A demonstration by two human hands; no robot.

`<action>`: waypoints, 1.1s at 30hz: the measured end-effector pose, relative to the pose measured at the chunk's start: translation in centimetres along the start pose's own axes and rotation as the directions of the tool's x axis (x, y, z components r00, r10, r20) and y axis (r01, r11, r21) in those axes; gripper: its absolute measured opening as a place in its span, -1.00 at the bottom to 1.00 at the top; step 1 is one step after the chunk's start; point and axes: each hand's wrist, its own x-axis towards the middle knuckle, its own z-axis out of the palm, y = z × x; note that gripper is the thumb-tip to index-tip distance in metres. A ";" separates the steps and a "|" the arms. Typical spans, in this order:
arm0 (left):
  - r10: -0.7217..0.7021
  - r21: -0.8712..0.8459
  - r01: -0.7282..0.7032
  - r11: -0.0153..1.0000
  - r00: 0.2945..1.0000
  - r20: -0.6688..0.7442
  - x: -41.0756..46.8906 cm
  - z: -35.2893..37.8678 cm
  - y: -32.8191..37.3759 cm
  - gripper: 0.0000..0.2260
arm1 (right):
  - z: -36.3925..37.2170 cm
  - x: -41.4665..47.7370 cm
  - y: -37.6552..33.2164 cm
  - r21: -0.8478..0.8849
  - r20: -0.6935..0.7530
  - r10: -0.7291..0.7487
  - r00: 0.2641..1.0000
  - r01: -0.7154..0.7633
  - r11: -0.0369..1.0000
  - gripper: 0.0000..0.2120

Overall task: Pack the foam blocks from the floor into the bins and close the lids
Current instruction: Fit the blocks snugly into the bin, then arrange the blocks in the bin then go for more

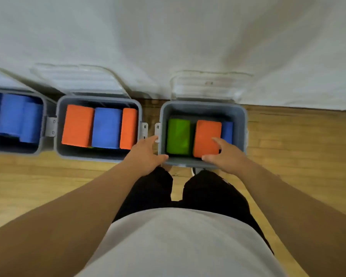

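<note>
I am standing on the pale wooden plank floor (300, 148), looking down at three grey plastic bins lined up against the white draped sheet (168, 37), their clear plastic lids (208, 84) hanging open behind them. The left grey bin (40, 124) is holding blue foam rolls (14, 114); the middle grey bin (100, 156) is carrying two orange foam blocks with a blue one between; the right grey bin (188, 162), directly in front of me, is taking a green rectangular foam block (178, 136), an orange rectangular foam block (207, 136) and a blue foam block (227, 131) squeezed against its right wall. My left hand (146, 154) is resting open on that bin's near left corner, holding nothing. My right hand (226, 154) is spreading over the orange block's near right corner, fingers open and touching it, not clamped round it. I am judging the foam light, soft and springy, so I would be pressing flat on its broad face or pinching its short edges.
</note>
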 end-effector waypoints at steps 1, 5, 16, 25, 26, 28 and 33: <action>-0.011 -0.028 0.010 1.000 0.999 -0.033 -1.1 0.2 0.1 -0.23 | -0.5 -0.2 -0.4 -0.054 0.027 -0.030 0.999 0.032 0.998 -0.14; -0.153 -0.178 0.127 0.976 0.978 -0.141 -5.6 3.1 -0.5 -0.20 | -2.3 0.6 -0.5 -0.283 0.143 -0.093 0.985 0.131 0.950 -0.08; -0.717 -0.872 0.367 0.324 0.697 0.027 -26.6 25.1 -5.2 -0.31 | 6.3 -3.9 -2.9 -0.713 0.404 -0.084 0.911 0.371 0.595 -0.24; -0.822 -0.915 0.069 -0.398 0.415 0.390 -41.8 46.3 -6.9 -0.40 | 36.2 -21.1 -6.5 -0.650 0.755 -0.017 0.656 0.751 0.117 -0.16; -0.803 -0.886 0.040 -0.463 0.404 0.438 -43.1 48.6 -7.1 -0.39 | 39.7 -23.1 -6.5 -0.621 0.782 0.000 0.623 0.780 0.075 -0.17; -0.756 -0.816 -0.038 -0.576 0.403 0.515 -45.5 52.9 -7.7 -0.38 | 46.2 -27.0 -5.9 -0.581 0.814 0.019 0.581 0.814 -0.018 -0.21; -0.666 -0.680 -0.145 -0.719 0.426 0.613 -51.7 60.1 -12.5 -0.40 | 58.4 -34.9 -3.8 -0.559 0.819 0.046 0.572 0.813 -0.163 -0.21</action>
